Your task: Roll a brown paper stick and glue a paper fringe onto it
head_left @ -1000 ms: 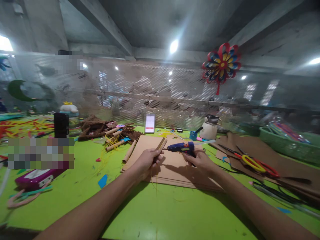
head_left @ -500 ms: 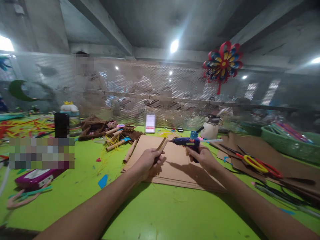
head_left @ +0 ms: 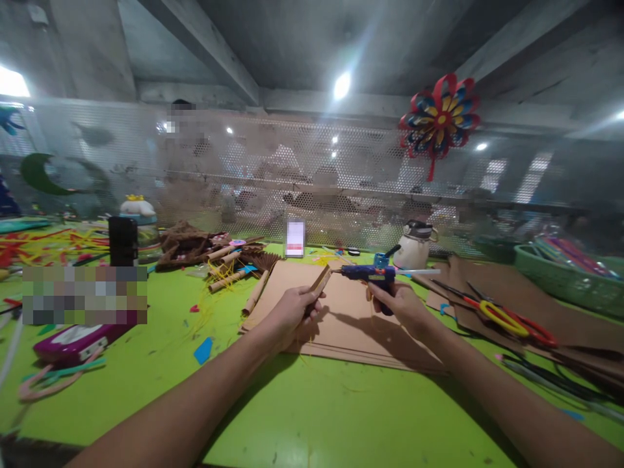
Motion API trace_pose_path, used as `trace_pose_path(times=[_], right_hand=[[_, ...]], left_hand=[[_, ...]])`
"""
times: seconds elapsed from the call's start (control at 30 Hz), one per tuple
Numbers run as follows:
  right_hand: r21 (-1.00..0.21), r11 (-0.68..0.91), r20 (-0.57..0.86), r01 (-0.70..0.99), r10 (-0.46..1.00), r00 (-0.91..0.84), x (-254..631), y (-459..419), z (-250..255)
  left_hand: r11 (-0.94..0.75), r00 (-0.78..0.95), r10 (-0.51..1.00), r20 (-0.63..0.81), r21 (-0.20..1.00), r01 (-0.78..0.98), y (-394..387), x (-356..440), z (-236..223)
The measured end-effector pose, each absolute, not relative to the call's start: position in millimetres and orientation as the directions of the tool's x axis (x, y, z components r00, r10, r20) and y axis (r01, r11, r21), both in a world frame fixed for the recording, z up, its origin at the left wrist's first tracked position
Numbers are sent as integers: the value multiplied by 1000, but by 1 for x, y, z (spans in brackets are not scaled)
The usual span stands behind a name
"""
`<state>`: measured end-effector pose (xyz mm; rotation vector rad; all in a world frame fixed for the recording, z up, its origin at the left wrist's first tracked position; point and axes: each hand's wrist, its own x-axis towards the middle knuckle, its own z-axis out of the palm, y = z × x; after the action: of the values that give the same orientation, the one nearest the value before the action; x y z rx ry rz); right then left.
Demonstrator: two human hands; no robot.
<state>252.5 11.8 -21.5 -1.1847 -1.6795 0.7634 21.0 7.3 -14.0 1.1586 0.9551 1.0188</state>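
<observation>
Beyond the left hand point(head_left: 294, 313), clamped on an apparently unfinished brown strip point(head_left: 320, 281), brown paper tubes point(head_left: 256, 293) are rolled; a blue plastic glue gun point(head_left: 368, 275) is clasped by the right hand point(head_left: 405, 308).

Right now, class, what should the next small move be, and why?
Perhaps draw the glue gun slowly down the brown strip: its nozzle points at the strip's upper end, close by, though contact is unclear. The right hand grips the gun, and the left hand holds the strip over the brown sheets.
</observation>
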Motion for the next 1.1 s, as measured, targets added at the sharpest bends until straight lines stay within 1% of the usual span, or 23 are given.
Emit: trace_pose_path(times=[0.17, 0.47, 0.67, 0.9, 1.1], right_hand=[[-860, 368, 342, 354, 930, -136, 252, 11, -22], [-863, 370, 347, 345, 929, -128, 252, 14, -24], [-883, 328, 314, 337, 944, -98, 249, 10, -22], [-896, 292, 266, 334, 956, -123, 244, 5, -20], [-880, 271, 226, 391, 961, -157, 243, 3, -22]], left_hand=[[95, 294, 954, -55, 988, -124, 8, 20, -13], [86, 267, 962, -56, 991, -104, 7, 21, -11], [84, 294, 955, -48, 990, -110, 8, 19, -13], [105, 315, 947, -60, 986, -127, 11, 19, -17], [104, 310, 949, -61, 987, -124, 9, 18, -13]])
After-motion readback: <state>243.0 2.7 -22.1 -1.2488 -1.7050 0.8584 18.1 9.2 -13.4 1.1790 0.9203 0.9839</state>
